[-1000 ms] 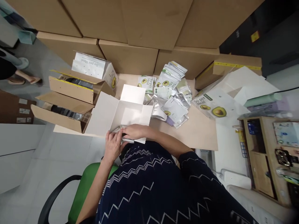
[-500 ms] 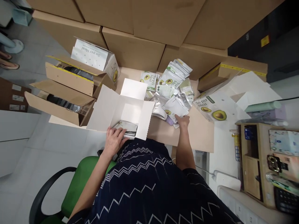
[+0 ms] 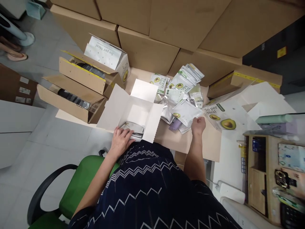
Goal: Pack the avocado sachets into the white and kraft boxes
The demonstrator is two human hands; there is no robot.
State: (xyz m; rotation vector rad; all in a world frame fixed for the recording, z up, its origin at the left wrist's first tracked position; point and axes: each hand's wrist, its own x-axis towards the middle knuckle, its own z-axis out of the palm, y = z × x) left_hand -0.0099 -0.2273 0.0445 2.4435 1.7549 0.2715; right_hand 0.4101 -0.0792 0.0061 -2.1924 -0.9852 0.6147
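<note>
An open white carton (image 3: 122,99) stands at the table's near edge, its flaps spread. My left hand (image 3: 121,141) is closed over the carton's near wall, fingertips just inside. A few flat pouches (image 3: 133,127) lie at the bottom of the carton. To the right, my right hand (image 3: 198,126) pinches the corner of a white pouch (image 3: 187,111) with an avocado picture. That pouch lies on top of a loose pile of printed and silver pouches (image 3: 177,81). A purple packet (image 3: 175,124) shows under the pile's near side.
Two open brown boxes (image 3: 71,109) holding dark packets stand at the left, beside a white printed box (image 3: 102,54). Another avocado-printed carton (image 3: 221,116) is on the right. Large brown cartons (image 3: 147,49) form a wall behind. A green chair (image 3: 81,184) is at the lower left.
My right hand has shifted right and drawn the white pouch slightly rightward on the pile, uncovering more of the purple packet. My left hand stays on the carton. The whole view has shifted a little.
</note>
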